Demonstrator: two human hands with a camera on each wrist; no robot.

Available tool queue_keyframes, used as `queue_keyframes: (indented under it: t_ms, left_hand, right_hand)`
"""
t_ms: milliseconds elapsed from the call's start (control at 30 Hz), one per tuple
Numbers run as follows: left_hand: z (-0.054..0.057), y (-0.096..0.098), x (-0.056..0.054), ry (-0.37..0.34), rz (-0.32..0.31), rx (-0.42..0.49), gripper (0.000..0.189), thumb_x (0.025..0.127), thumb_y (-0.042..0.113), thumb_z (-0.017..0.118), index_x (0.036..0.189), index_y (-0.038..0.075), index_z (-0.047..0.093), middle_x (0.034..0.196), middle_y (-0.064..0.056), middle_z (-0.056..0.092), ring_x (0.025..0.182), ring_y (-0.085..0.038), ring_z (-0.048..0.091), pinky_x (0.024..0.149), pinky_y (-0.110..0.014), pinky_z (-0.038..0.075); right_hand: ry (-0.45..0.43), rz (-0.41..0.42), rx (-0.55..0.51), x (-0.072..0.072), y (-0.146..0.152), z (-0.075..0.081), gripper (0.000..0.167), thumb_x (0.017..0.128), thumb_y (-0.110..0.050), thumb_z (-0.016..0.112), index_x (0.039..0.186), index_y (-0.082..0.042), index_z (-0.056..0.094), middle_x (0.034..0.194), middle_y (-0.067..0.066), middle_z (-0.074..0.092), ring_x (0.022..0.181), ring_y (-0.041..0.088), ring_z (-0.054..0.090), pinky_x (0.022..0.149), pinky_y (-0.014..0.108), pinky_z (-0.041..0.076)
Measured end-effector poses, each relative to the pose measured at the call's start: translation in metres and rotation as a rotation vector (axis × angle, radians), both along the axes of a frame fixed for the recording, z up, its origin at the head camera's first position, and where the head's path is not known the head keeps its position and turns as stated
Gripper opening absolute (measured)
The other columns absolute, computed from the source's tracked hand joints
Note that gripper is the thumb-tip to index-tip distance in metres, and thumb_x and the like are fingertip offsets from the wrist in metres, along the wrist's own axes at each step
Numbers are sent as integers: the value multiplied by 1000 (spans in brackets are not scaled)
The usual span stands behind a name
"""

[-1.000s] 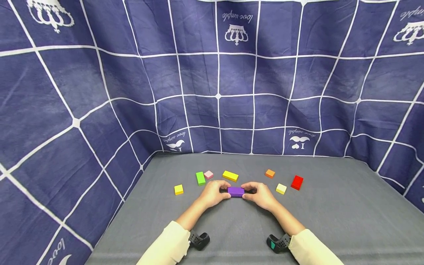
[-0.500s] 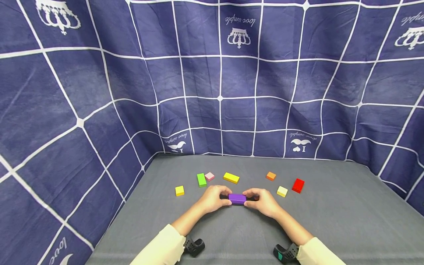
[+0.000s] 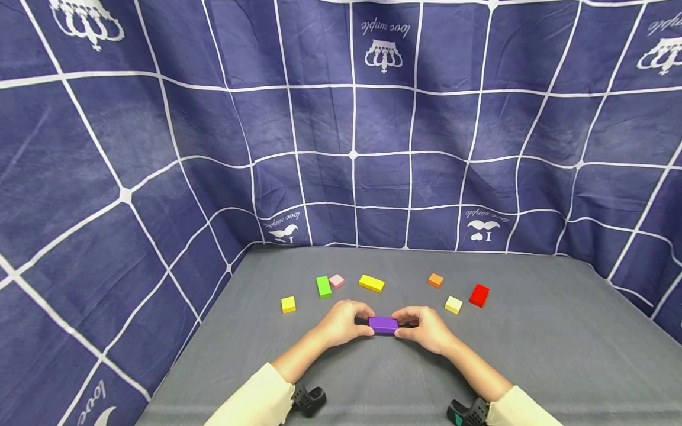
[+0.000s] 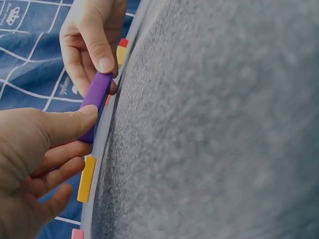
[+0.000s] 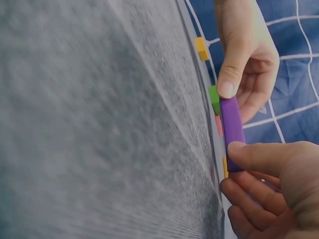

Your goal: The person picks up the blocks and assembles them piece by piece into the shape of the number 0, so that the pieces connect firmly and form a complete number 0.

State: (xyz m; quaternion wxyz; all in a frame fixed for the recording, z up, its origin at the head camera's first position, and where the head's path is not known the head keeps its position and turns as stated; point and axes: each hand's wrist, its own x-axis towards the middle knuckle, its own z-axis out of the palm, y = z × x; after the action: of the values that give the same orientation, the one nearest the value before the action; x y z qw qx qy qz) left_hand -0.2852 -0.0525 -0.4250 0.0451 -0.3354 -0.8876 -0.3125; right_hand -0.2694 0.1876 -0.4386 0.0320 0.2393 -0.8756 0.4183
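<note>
In the head view a small purple block is held between two hands over the middle of the grey cloth. The left hand pinches its left end between thumb and fingers. At the other end, the right hand does the same. Seen from the left wrist, the purple block is a flat, long bar with both thumbs on its near face. The right wrist view has the purple block running between the two thumbs, its far side hidden.
Beyond the hands lie a yellow cube, a green block, a pink block, a yellow bar, an orange block, a cream block and a red block. A blue curtain stands behind the grey cloth.
Both hands have drawn the purple block a little towards the person, away from the yellow bar. The other blocks keep their places; the head view shifts slightly.
</note>
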Motion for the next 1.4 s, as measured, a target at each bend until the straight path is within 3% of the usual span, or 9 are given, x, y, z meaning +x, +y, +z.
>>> queue_keyframes:
  t_ms: [800, 1400]
  left_hand:
    - [-1, -10, 20, 54, -76, -43, 24, 74, 18, 85, 94, 10, 74, 85, 5, 69, 80, -6, 62, 75, -22, 49]
    - [-9, -10, 20, 7, -92, 33, 25, 71, 11, 87, 90, 8, 71, 82, 2, 67, 77, -7, 61, 72, -21, 48]
  right_hand:
    - [-32, 59, 11, 17, -4, 3, 27, 74, -13, 85, 98, -7, 73, 87, -5, 68, 80, 12, 62, 72, 28, 50]
    - [-20, 109, 34, 17, -2, 1, 30, 73, -14, 85, 100, -8, 71, 90, -6, 66, 83, 12, 60, 76, 29, 50]
